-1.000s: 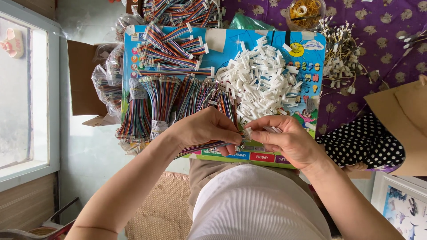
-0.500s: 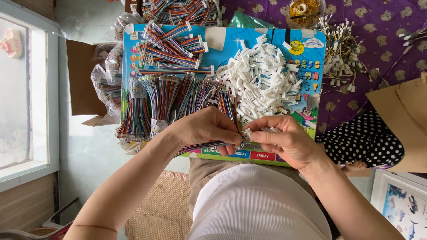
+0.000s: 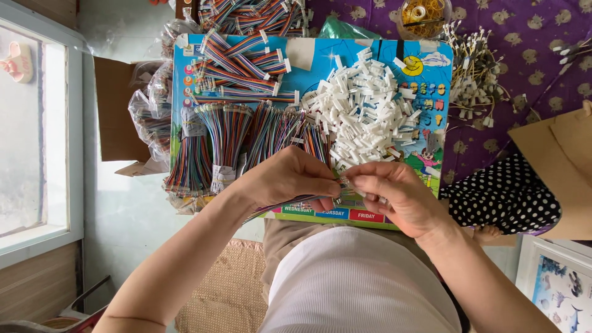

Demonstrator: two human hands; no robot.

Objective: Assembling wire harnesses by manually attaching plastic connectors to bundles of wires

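Left hand point(image 3: 290, 182) pinching ribbon wire point(image 3: 280, 206), right hand point(image 3: 394, 197) pinching its tip just below the connector pile point(image 3: 364, 114); best keep wire ends square.

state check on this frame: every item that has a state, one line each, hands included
left hand: closed, pinching a rainbow ribbon cable
right hand: closed, fingertips at the cable's end
white connector pile: loose heap on the board
wire bundles: tied, laid side by side
finished cables: connectors fitted, stacked at the board's far end
jar of rubber bands: open
cardboard box: flaps open
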